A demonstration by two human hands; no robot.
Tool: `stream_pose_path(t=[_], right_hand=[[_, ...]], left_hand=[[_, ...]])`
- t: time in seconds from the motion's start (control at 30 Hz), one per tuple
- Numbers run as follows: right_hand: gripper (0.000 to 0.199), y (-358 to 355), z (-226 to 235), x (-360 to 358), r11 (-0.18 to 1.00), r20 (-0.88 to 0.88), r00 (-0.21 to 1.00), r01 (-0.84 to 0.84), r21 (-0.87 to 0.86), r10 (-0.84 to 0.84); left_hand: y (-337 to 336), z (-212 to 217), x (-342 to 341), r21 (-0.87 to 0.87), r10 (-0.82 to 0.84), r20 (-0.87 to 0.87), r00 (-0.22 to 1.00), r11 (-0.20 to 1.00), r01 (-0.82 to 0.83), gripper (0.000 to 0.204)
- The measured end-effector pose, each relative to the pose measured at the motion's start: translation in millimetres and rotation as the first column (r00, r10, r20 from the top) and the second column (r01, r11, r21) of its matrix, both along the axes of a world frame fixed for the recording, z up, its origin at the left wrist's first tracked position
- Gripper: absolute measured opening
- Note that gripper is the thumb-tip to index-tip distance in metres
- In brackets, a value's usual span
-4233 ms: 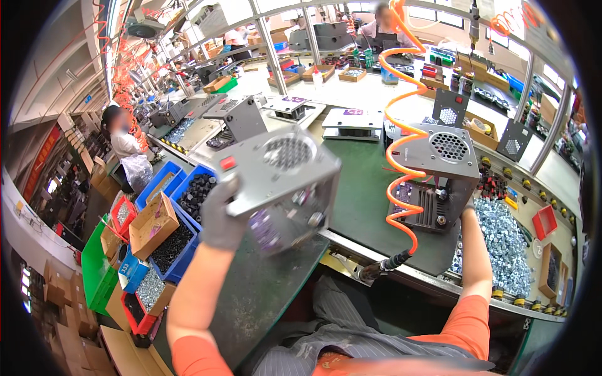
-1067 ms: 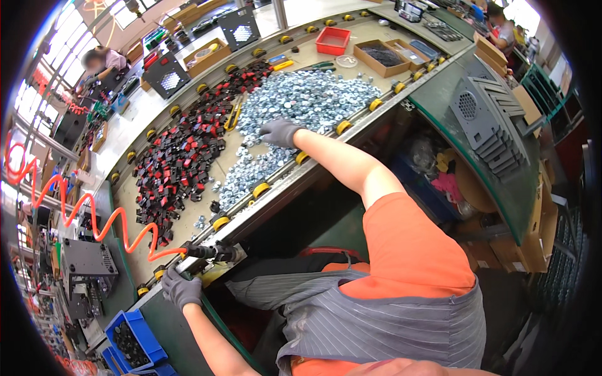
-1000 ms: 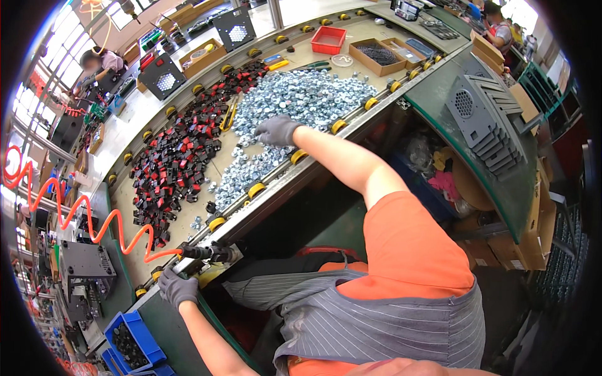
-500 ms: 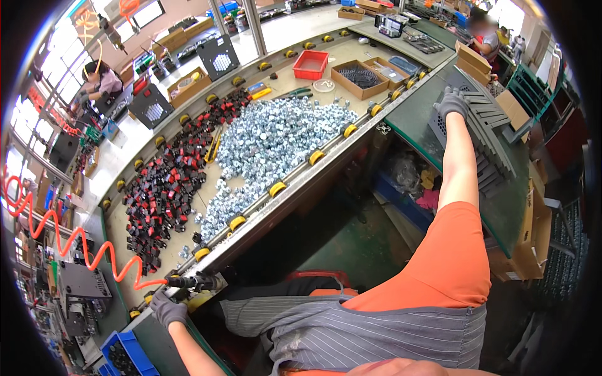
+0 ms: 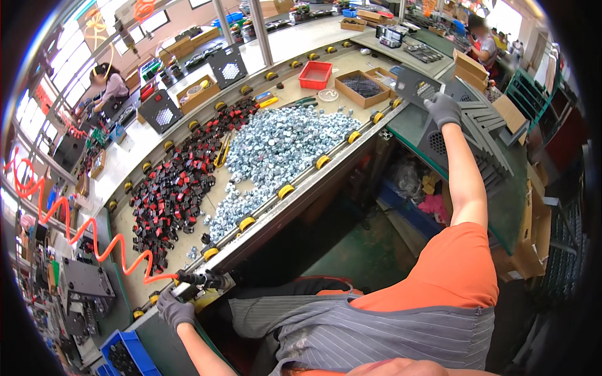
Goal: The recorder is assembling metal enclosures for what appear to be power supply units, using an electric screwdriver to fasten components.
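Note:
My right hand (image 5: 444,110), in a grey glove, is closed on the edge of a dark metal panel (image 5: 409,86) with a patch of holes. The panel is tilted up above the far right bench. Below and beside it lies a stack of similar grey panels (image 5: 486,139), fanned out, their edges showing. My left hand (image 5: 175,311), also gloved, rests with its fingers loosely out on the near end of the rail. It is beside a black air-driven tool (image 5: 199,279) on an orange coiled hose, and it does not hold the tool.
Shiny metal nuts or fasteners (image 5: 282,147) and black-and-red small parts (image 5: 172,200) lie heaped on the belt table. Behind them stand a red tray (image 5: 315,75) and a cardboard box (image 5: 362,89). A blue bin (image 5: 128,354) is at lower left. Two people work farther off.
My right hand has lifted a panel off the stack and moved left with it toward the belt table. My left hand has stayed by the rail end.

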State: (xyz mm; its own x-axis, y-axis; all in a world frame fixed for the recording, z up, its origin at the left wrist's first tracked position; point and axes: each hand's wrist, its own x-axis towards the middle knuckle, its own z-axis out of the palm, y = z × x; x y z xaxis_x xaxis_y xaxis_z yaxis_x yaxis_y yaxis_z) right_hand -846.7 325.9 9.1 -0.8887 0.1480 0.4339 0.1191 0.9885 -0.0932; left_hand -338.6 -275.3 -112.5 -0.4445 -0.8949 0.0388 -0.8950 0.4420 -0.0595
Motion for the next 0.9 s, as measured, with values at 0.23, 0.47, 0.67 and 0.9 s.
stream_pose_path(t=[0.23, 0.47, 0.67, 0.9], right_hand=[[0.048, -18, -9, -19, 0.946, 0.431, 0.845, -0.252, -0.204, 0.318], [0.048, -142, -24, 102, -0.262, -0.124, 0.648, 0.12, -0.958, 0.752], [0.057, -290, 7, 235, -0.191, -0.204, -0.061, 0.174, -0.966, 0.977], [0.049, -430, -25, 390, 0.052, -0.02, -0.729, 0.076, -0.996, 0.684]], left_hand=[[-3, 2, 8, -0.035, -0.004, -0.017, 1.0, 0.999, 0.004, 0.056], [-10, 4, 16, 0.009, -0.08, -0.023, 0.997, 0.997, 0.08, 0.065], [28, 48, 23, 0.441, 0.065, -0.828, 0.557, 0.689, 0.575, 0.069], [108, 73, 168, 0.32, 0.539, -0.751, -0.381, 0.803, 0.503, 0.045]])
